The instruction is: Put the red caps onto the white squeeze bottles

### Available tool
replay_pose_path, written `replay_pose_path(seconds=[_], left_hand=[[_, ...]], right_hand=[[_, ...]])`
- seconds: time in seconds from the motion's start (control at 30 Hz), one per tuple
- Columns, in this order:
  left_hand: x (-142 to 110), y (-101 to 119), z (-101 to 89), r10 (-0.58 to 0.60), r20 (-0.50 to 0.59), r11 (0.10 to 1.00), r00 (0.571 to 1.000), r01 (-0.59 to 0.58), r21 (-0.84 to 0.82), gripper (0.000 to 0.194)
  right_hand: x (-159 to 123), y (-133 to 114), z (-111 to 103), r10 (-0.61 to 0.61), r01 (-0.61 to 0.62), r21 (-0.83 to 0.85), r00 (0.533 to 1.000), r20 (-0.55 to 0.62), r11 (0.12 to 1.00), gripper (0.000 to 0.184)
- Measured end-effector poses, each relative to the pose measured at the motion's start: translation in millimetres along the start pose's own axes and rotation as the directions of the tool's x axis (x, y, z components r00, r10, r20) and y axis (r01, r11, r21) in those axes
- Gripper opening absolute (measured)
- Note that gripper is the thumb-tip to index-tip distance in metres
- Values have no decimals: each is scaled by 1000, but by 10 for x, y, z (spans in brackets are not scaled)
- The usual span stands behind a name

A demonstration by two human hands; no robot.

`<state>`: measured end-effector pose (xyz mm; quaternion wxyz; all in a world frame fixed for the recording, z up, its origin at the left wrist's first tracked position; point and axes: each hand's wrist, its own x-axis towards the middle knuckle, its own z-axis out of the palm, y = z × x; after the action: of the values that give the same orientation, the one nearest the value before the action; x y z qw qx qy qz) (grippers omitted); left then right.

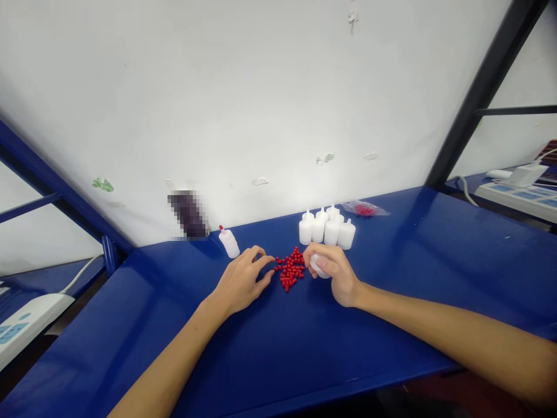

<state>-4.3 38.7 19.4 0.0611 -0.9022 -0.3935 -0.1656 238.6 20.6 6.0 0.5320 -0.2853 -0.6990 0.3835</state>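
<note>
Standing apart, apparently finished: one red-tipped bottle, just beyond the left hand. Apparently left to do: a cluster of white bottles with bare nozzles, beyond the right hand; loose red caps, heaped on the blue table between the hands. Right hand: fingers curled around another white bottle, nozzle out of sight. Left hand: palm down, thumb and forefinger parted, nothing visibly gripped, tips at the heap's edge.

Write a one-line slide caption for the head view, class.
Left hand beside scattered red caps, right hand gripping a white bottle, at a blue table.
</note>
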Motion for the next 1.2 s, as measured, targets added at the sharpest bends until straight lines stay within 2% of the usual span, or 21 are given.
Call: replay_pose_path(seconds=[0.2, 0.33, 0.43, 0.5, 0.53, 0.63, 0.7, 0.77, 0.87, 1.03, 1.13, 1.2], left_hand=[[15, 68, 81, -37, 67, 998, 997, 34, 44, 25], [17, 82, 96, -70, 75, 994, 995, 76, -75, 21], [46, 119, 61, -115, 35, 963, 993, 120, -242, 17], [72, 182, 15, -209, 11, 870, 978, 191, -454, 16], [83, 229, -10, -269, 19, 779, 963, 230, -583, 18], [93, 422, -66, -391, 105, 398, 914, 271, -877, 25], [77, 557, -75, -384, 157, 199, 910, 248, -948, 27], [52, 657, -67, -333, 198, 79, 922, 236, -968, 27], [22, 715, -48, -249, 236, -20, 939, 239, -971, 26], [16, 695, -30, -159, 273, -116, 949, 257, -959, 26], [22, 692, -15, -126, 277, -137, 953, 260, -956, 28], [22, 695, -9, -117, 276, -113, 954, 263, -958, 28]], right_hand=[[27, 6, 46, 72, -68, -40, 994, 87, 997, 47], [20, -7, 52, 117, -117, -9, 989, 94, 993, 48], [20, -22, 67, 203, -209, 43, 972, 119, 977, 49], [23, -40, 89, 264, -278, 82, 953, 146, 957, 49], [24, -53, 105, 291, -309, 102, 943, 161, 945, 50], [17, -109, 159, 363, -402, 156, 904, 227, 902, 53], [1, -158, 193, 385, -441, 183, 882, 271, 879, 56], [-20, -206, 217, 377, -444, 195, 875, 303, 874, 57], [-47, -255, 230, 331, -407, 183, 880, 341, 895, 57], [-62, -243, 228, 280, -359, 183, 894, 351, 915, 54], [-62, -220, 229, 279, -348, 176, 903, 327, 921, 55], [-60, -213, 227, 283, -350, 168, 902, 326, 922, 55]])
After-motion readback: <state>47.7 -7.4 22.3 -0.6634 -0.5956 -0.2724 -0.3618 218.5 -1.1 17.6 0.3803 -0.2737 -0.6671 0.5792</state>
